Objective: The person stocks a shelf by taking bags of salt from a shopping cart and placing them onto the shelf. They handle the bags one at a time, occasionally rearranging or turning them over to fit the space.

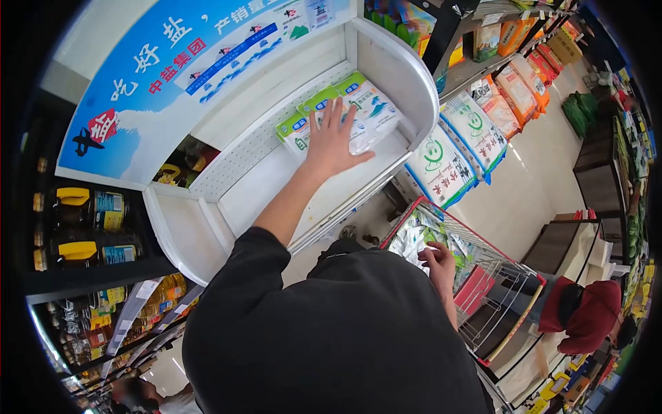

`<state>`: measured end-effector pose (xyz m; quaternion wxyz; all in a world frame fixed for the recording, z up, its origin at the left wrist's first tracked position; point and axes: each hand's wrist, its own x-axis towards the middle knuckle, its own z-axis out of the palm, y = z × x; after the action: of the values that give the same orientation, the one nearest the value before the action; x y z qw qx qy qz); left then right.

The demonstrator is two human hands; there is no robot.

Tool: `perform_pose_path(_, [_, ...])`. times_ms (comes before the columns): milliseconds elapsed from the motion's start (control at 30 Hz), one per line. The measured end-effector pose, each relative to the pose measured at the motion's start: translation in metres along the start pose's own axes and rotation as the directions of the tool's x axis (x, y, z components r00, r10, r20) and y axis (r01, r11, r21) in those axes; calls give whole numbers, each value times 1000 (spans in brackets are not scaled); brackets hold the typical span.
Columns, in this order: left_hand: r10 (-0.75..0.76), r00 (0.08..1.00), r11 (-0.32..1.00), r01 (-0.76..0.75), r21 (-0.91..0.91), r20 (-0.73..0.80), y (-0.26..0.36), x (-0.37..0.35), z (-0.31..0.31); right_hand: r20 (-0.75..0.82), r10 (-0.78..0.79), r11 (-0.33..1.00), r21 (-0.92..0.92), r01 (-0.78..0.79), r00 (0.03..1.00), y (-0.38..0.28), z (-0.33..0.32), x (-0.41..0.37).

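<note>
My left hand [334,141] is stretched out with spread fingers, lying on white-and-green salt bags [376,110] in the display stand. Another salt bag [293,132] sits by its fingertips, to the left. The bags rest together at the right end of the white display shelf [265,200]. Lower right, my right hand [439,265] hovers at the shopping cart [476,241], its fingers loosely bent and slightly apart, with nothing visible in them. Many similar white-and-green bags [410,241] fill part of the cart beside that hand.
A blue sign [172,69] with Chinese lettering tops the stand. Large oil bottles [86,228] stand on shelves at left. Rice sacks [441,162] are stacked on the floor beyond the stand's right end. A person in a dark red top [586,314] is past the cart.
</note>
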<state>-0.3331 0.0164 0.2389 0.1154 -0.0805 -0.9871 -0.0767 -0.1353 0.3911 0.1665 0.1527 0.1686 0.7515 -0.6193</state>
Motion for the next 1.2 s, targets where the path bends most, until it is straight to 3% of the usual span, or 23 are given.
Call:
perform_pose_path(100, [40,996,997,-34,-73,77,8,-7,17,-21,17,1000,9,-17,1000,8,-4,-1])
perform_pose_path(333, [50,997,997,-46,-63,59,10,-9,18,-32,-1,1000,8,2,999,6,-7,4])
perform_pose_path(400, [27,994,998,-33,56,108,13,-10,17,-32,0,1000,4,0,999,7,-7,5])
perform_pose_path(500, [65,997,994,-62,-86,35,22,-15,24,-28,18,1000,-4,-18,999,14,-7,7])
perform_pose_path(933, [43,998,999,-44,21,43,48,-23,27,-93,58,997,58,-52,994,62,-27,8])
perform_pose_path(1033, [175,984,984,-175,-23,-12,75,-36,32,-109,129,991,-9,-131,986,104,-42,15])
perform_pose_path(1100, [315,948,930,-319,-183,-51,89,-53,56,-135,130,988,-67,-140,982,148,-56,26])
perform_pose_path(1167, [410,910,885,-381,-269,59,111,-74,76,-199,194,943,-230,-239,961,180,-74,24])
perform_pose_path(1200, [472,876,860,-432,-273,99,120,-88,77,-199,224,953,-161,-257,954,224,-81,27])
